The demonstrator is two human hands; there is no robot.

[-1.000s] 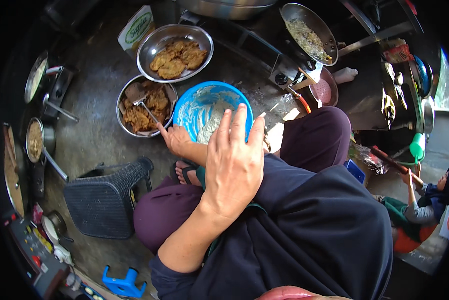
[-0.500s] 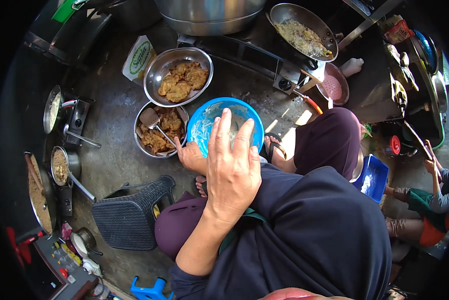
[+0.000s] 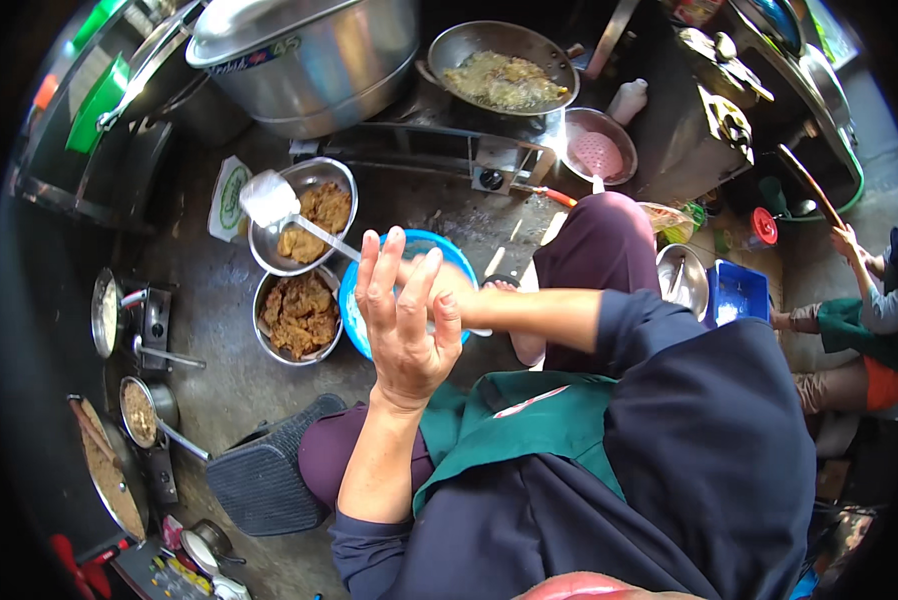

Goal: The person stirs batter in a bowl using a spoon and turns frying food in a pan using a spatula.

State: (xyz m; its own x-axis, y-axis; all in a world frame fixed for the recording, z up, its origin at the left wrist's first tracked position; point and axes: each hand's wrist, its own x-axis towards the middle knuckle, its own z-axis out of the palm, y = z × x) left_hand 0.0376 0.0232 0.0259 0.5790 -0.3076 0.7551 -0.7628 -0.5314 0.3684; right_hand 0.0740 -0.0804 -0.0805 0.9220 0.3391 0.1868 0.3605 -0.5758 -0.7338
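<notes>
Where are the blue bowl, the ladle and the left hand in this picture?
blue bowl (image 3: 355,318): head view, on its left rim.
ladle (image 3: 266,197): head view, on its pale scoop.
left hand (image 3: 406,335): head view, on the back of the raised hand.

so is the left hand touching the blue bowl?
Apart. The head view shows the left hand raised, open, fingers spread, nearer the camera than the blue bowl, which shows past it on the floor.

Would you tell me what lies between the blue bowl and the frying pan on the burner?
In the head view, only bare, stained floor and the burner's metal frame lie between the blue bowl and the frying pan.
</notes>
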